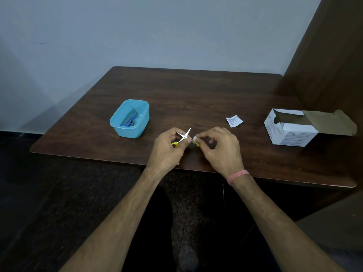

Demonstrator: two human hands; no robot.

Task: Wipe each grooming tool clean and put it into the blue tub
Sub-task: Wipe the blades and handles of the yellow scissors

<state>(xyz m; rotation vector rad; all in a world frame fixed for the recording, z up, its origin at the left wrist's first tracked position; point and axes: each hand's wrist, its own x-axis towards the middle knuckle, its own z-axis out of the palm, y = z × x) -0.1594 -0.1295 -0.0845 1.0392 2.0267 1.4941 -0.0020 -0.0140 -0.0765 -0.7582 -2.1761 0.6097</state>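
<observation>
Near the table's (196, 91) front edge, the left hand (167, 148) grips small yellow-handled scissors (183, 136), blades spread. The right hand (218, 148) pinches a white wipe (194, 138) just beside them. The tub (129, 119) sits toward the left edge, holding tools (130, 121).

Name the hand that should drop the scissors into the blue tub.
Left. The left hand already holds the scissors and is nearer the blue tub; the right hand pinches the white wipe.
</observation>
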